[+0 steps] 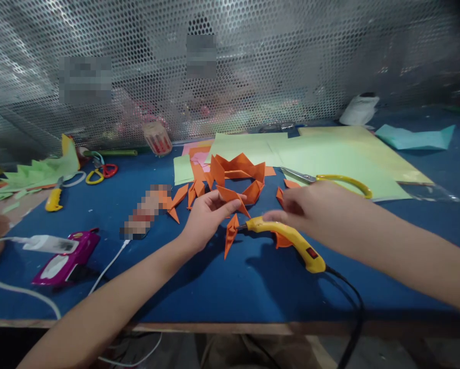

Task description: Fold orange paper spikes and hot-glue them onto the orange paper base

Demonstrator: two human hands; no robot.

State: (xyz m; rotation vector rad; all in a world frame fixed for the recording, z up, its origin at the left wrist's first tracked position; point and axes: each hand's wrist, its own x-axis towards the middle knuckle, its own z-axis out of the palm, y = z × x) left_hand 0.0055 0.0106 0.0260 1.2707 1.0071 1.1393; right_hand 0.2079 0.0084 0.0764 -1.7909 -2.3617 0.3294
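Note:
My left hand (pixel 212 212) pinches a folded orange paper piece (pixel 230 195) between thumb and fingertips. Just behind it stands a ring of pointed orange paper (pixel 239 164). A yellow corded glue gun (pixel 281 228) lies in front, its dark nozzle by another folded orange piece (pixel 232 236). Over the gun, my right hand (pixel 301 205) is blurred, its fingers curled down beside small orange paper pieces (pixel 279 196); whether it grips one is hidden. More folded orange pieces (pixel 179 197) lie left of the ring.
Scissors with yellow handles (pixel 343 184) rest on light green sheets (pixel 330 154). At left are a phone (pixel 145 215) on a white cable, a purple power strip (pixel 66 259) with a charger, a yellow cutter (pixel 55 197) and more scissors (pixel 101 174). A perforated metal panel (pixel 233 92) rises behind.

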